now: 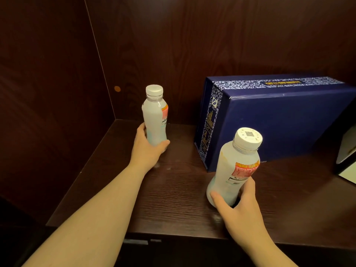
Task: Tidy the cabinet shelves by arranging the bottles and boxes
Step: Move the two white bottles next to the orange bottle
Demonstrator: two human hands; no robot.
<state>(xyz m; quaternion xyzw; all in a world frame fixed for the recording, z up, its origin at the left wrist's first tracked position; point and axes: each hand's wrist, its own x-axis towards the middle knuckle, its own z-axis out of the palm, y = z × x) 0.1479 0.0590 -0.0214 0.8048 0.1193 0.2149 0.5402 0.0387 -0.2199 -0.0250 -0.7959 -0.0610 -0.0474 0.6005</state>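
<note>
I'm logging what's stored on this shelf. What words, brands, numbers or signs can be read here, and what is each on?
Nothing can be read letter for letter.
Right bottle: red and yellow label print, blurred.
Its cap: a QR-like square, too small to read.
Left bottle: label edge only, print too small.
Box: gold line of text on top, gold print and a small emblem on the end face, all blurred.

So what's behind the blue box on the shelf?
Right behind the blue box only the cabinet's dark wood back panel shows above it. Nothing rises over its top, but the box hides the shelf strip behind it, so low items could be there.
</note>
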